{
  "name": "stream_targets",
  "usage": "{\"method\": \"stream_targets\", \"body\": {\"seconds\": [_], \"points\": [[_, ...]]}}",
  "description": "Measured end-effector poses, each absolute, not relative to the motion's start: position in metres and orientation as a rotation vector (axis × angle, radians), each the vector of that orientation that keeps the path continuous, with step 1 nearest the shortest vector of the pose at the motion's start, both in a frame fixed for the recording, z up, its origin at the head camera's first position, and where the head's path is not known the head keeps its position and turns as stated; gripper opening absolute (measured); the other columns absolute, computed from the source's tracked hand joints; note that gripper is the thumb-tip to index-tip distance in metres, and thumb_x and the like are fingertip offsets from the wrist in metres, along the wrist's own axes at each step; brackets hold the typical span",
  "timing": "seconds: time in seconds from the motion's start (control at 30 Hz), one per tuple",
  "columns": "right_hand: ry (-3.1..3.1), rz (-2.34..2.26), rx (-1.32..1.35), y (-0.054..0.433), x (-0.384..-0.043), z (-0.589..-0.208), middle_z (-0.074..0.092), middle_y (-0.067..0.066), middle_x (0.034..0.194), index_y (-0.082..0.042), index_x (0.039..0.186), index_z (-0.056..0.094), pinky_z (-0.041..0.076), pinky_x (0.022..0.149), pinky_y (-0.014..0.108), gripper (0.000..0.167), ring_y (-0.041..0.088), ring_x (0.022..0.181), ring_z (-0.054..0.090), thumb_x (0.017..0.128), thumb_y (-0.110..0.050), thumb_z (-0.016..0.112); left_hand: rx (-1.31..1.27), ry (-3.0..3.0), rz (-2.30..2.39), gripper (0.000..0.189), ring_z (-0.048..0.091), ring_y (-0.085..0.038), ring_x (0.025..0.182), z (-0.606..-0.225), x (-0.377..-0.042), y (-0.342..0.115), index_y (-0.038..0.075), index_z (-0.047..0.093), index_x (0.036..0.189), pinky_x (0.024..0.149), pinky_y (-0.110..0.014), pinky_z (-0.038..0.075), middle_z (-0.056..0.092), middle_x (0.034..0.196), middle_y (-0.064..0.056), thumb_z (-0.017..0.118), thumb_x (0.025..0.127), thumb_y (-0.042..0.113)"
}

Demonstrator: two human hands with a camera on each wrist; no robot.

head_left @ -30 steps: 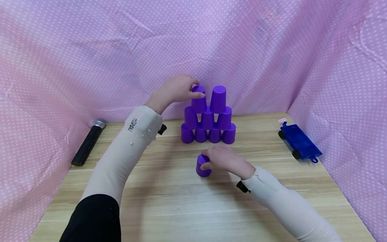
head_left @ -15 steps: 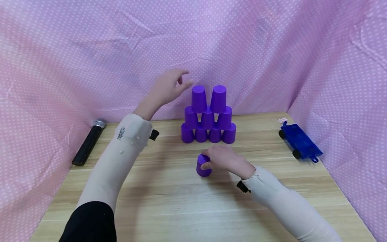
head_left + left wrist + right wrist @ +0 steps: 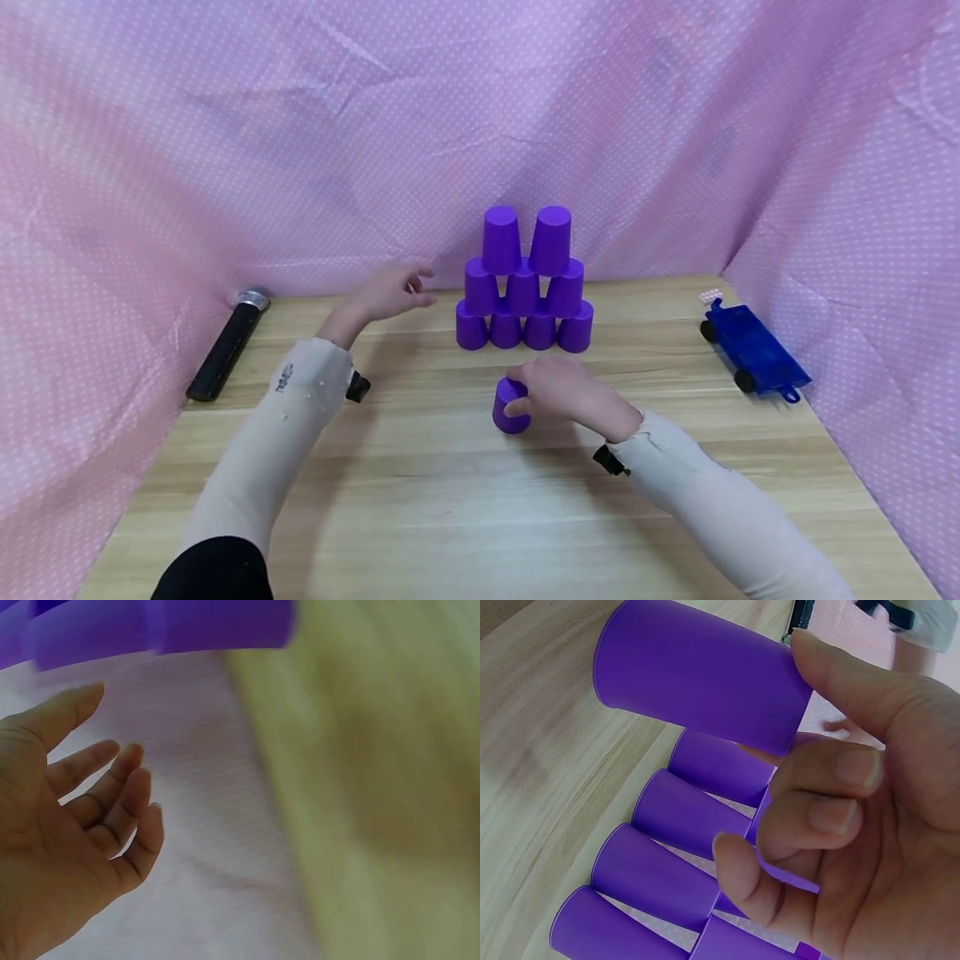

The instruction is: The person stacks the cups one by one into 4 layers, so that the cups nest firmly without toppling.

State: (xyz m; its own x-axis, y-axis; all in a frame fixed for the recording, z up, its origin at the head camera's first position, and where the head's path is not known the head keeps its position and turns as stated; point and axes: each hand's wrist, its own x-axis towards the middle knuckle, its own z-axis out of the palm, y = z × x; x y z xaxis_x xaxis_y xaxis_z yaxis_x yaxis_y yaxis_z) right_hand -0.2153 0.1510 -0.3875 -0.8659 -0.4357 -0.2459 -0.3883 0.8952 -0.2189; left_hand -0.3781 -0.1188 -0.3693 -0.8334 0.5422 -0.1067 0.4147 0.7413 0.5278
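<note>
A purple cup (image 3: 510, 417) stands upside down on the wooden table, in front of a pyramid of cups (image 3: 522, 292). My right hand (image 3: 562, 390) grips this cup near its top; in the right wrist view the thumb and curled fingers pinch the cup (image 3: 697, 675) at its closed end. The pyramid has three tiers of upside-down purple cups, with two cups on top. Left of the pyramid, my left hand (image 3: 386, 293) hovers with nothing in it. Its fingers are loosely bent and spread from the thumb in the left wrist view, below the blurred purple cups (image 3: 165, 630).
A black microphone (image 3: 228, 346) with a silver head lies at the table's left edge. At the right edge sits a blue toy cart (image 3: 753, 348) with black wheels. Pink dotted cloth (image 3: 450, 125) hangs behind and on both sides of the table (image 3: 450, 517).
My left hand has let go of the upper left cup of the pyramid and moved left and down, away from it. The right hand stays on its cup.
</note>
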Motion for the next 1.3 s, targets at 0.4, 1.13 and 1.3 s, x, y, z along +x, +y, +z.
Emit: {"method": "stream_targets", "body": {"seconds": [0.4,1.13,1.3], "points": [[2.787,-0.237,-0.642,0.154,-0.216,-0.383,0.069,-0.001,0.084,-0.017,0.113,0.071,0.05,0.065,0.035,0.041,0.018,0.075,0.063,0.086,-0.048,0.075,0.737,2.53,0.664,0.066,0.064,-0.029,0.109,-0.436,-0.375,-0.099,0.006,0.048,0.145,0.1,-0.045,0.048,0.068,0.117,-0.016,0.072,0.09,0.034],[2.764,-0.223,-0.638,0.153,-0.218,-0.386,0.066,-0.005,0.084,-0.02,0.105,0.07,0.049,0.065,0.034,0.036,0.016,0.074,0.061,0.086,-0.05,0.075,0.661,2.488,0.721,0.053,0.052,-0.019,0.088,-0.458,-0.376,-0.082,0.012,0.058,0.128,0.081,-0.034,0.045,0.058,0.095,-0.004,0.076,0.088,0.04],[2.769,-0.251,-0.638,0.153,-0.216,-0.391,0.068,-0.006,0.088,-0.021,0.108,0.07,0.05,0.068,0.034,0.038,0.015,0.078,0.063,0.085,-0.05,0.075,0.671,2.494,0.724,0.048,0.052,-0.018,0.086,-0.464,-0.375,-0.083,0.012,0.06,0.123,0.078,-0.033,0.044,0.057,0.093,-0.003,0.076,0.088,0.04]]}}
